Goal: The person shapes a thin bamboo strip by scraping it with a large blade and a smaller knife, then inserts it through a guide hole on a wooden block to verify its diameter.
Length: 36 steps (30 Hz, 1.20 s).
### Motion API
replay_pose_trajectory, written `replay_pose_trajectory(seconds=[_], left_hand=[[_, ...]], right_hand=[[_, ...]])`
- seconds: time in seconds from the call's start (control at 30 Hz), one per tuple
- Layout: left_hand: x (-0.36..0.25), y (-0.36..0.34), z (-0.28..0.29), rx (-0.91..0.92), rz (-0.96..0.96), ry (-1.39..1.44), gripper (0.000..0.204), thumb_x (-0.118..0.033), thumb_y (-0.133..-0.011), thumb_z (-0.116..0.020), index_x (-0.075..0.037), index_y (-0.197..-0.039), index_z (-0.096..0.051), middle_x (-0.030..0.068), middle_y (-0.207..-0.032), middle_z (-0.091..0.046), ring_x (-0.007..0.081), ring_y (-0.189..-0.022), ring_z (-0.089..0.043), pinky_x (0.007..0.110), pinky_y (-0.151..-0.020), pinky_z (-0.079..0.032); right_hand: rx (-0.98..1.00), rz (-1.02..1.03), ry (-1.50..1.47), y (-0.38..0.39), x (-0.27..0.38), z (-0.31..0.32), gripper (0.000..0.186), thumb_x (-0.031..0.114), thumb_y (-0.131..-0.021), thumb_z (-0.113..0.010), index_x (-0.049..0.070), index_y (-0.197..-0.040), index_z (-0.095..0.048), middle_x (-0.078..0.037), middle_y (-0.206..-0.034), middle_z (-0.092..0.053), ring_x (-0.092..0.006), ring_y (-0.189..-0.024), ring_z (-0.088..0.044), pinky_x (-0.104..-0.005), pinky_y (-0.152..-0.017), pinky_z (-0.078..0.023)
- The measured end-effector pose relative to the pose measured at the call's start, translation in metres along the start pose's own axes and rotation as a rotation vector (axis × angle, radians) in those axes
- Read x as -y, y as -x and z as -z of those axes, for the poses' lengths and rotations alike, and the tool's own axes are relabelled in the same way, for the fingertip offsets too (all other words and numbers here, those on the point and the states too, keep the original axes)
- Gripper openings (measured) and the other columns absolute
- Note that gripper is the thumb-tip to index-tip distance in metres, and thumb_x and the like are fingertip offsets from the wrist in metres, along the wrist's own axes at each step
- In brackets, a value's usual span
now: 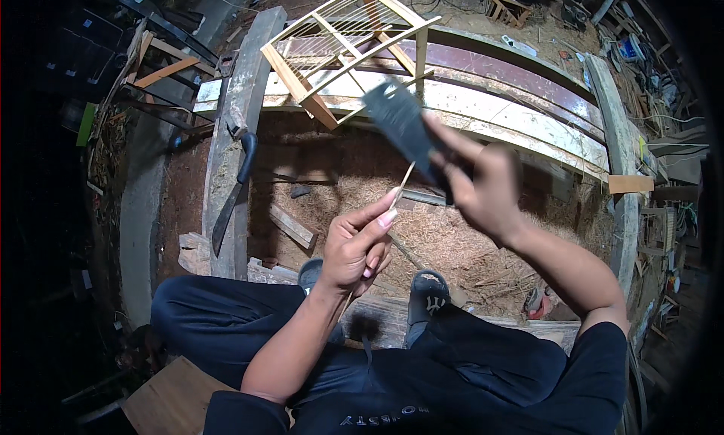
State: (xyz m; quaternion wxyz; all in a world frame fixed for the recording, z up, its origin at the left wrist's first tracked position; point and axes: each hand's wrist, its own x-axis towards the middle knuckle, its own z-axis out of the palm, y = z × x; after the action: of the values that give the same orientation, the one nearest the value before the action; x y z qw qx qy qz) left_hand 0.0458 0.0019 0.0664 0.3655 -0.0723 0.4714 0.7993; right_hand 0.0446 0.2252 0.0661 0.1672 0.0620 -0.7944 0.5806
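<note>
- Thin pale sliver (403, 184), picture centre, pinched at its lower end by left hand (357, 246); tip angles to 1 o'clock.
- Right hand (483, 187) clenched on dark flat blade (400, 122), motion-blurred, blade crossing the sliver's upper end.
- Wooden slatted frame (351, 46) at 12 o'clock, resting on curved pale planks (520, 107).
- Long knife (234, 197) at 9 o'clock on a beam (241, 95).
- Shavings (452, 239) cover the floor; shoes (426, 292) below the hands.

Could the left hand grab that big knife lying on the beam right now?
Probably not at once. The left hand is pinching a thin stick, so it is busy. The knife lies uncovered on the beam, off to its left.
</note>
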Motion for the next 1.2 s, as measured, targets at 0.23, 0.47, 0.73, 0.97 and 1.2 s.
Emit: replay_pose_trajectory(seconds=[0.23,0.47,0.73,0.97,1.2], left_hand=[[-0.001,0.003,0.003,0.023,-0.006,0.083,0.037,-0.008,-0.103,-0.061,-0.003,-0.139,-0.061,-0.0041,-0.052,-0.047,0.0033,-0.039,-0.035,0.022,-0.039,-0.031],[-0.001,0.005,0.003,0.074,0.001,0.090,0.037,-0.007,-0.104,-0.058,-0.002,-0.140,-0.060,-0.0039,-0.052,-0.046,0.0034,-0.038,-0.035,0.021,-0.039,-0.031],[-0.001,0.004,-0.001,0.056,0.022,0.082,0.038,-0.008,-0.105,-0.056,-0.003,-0.143,-0.058,-0.0041,-0.048,-0.042,0.0037,-0.037,-0.032,0.022,-0.038,-0.029],[0.001,0.002,0.002,0.077,0.002,0.128,0.039,-0.009,-0.106,-0.054,-0.003,-0.144,-0.056,-0.0039,-0.049,-0.041,0.0042,-0.038,-0.033,0.022,-0.038,-0.030],[-0.002,0.002,0.002,0.079,0.001,0.120,0.038,-0.009,-0.107,-0.054,-0.003,-0.144,-0.056,-0.0037,-0.049,-0.041,0.0043,-0.038,-0.034,0.022,-0.037,-0.030]], right_hand=[[0.111,0.042,0.071,0.008,0.007,-0.004,0.069,-0.014,-0.082,-0.060,0.015,-0.145,-0.059,-0.025,-0.105,-0.073,-0.0232,-0.091,-0.076,-0.0346,-0.080,-0.058],[0.021,0.001,0.086,0.007,0.006,-0.002,0.060,-0.008,-0.089,-0.066,0.015,-0.145,-0.059,-0.028,-0.104,-0.071,-0.0190,-0.095,-0.075,-0.0303,-0.076,-0.056],[-0.054,0.003,0.032,0.004,0.001,-0.002,0.067,-0.013,-0.084,-0.065,0.014,-0.145,-0.058,-0.027,-0.117,-0.070,-0.0249,-0.098,-0.076,-0.0305,-0.083,-0.058],[0.035,-0.006,0.029,0.009,0.003,-0.004,0.069,-0.015,-0.084,-0.060,0.016,-0.146,-0.057,-0.026,-0.110,-0.073,-0.0194,-0.095,-0.075,-0.0300,-0.082,-0.058],[0.085,0.043,0.074,0.012,0.013,-0.008,0.077,-0.016,-0.075,-0.059,0.015,-0.146,-0.058,-0.025,-0.097,-0.074,-0.0258,-0.082,-0.075,-0.0358,-0.078,-0.058]])
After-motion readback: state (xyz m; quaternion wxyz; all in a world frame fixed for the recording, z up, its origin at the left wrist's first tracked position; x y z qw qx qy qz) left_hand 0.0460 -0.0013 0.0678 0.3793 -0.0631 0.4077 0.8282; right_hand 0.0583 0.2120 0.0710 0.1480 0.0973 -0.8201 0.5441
